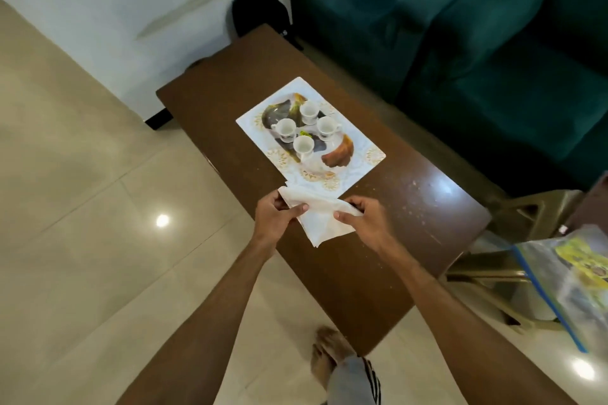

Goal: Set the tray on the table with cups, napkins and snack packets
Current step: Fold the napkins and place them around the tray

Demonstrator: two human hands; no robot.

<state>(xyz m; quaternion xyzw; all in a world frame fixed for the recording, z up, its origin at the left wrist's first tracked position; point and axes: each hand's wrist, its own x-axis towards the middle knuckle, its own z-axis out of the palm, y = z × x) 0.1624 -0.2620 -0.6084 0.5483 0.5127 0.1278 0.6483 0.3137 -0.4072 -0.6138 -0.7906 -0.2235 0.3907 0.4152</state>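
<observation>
A white patterned tray lies on the brown wooden table. Several small white cups stand upright in a cluster on the tray's far half. Just in front of the tray's near corner, both hands hold a white paper napkin above the table. My left hand pinches its left edge, and my right hand grips its right edge. The napkin hangs down between them, partly folded.
Teal sofas stand behind and to the right of the table. A clear zip bag with yellow packets rests on a plastic stool at the right. A black bag leans by the wall. My foot is on the tiled floor.
</observation>
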